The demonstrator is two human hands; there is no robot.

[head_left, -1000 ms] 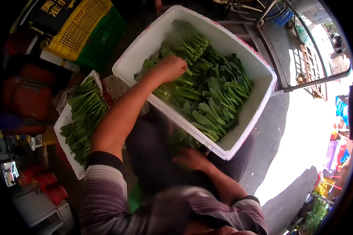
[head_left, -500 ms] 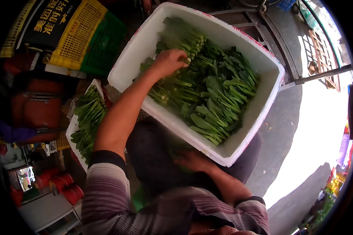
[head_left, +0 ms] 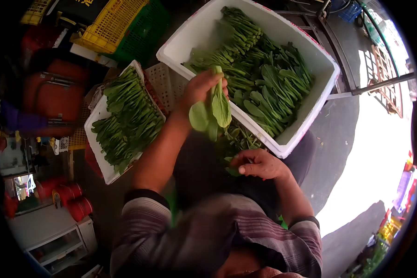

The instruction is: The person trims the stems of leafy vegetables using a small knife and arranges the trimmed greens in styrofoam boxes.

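My left hand (head_left: 200, 88) grips a leafy green stalk (head_left: 215, 109) by its stem, its leaves hanging down over my lap, just in front of the big white foam box (head_left: 310, 106) packed with rows of the same greens (head_left: 264, 78). My right hand (head_left: 258, 164) rests on my dark lap with fingers curled around a small green leaf piece (head_left: 231, 171). Loose trimmed leaves (head_left: 241, 139) lie between my hands, below the box's near wall.
A smaller white tray (head_left: 99, 160) full of sorted greens sits to my left, beside a white perforated crate (head_left: 164, 83). Yellow and green crates (head_left: 113, 25) stand behind it. Red cans (head_left: 72, 199) are on the floor at left. Metal rack legs (head_left: 370, 85) and sunlit pavement lie to the right.
My left hand has pulled out of the big box toward me, lifting one stalk of greens out with it. My right hand moved slightly right and now shows a leaf piece.
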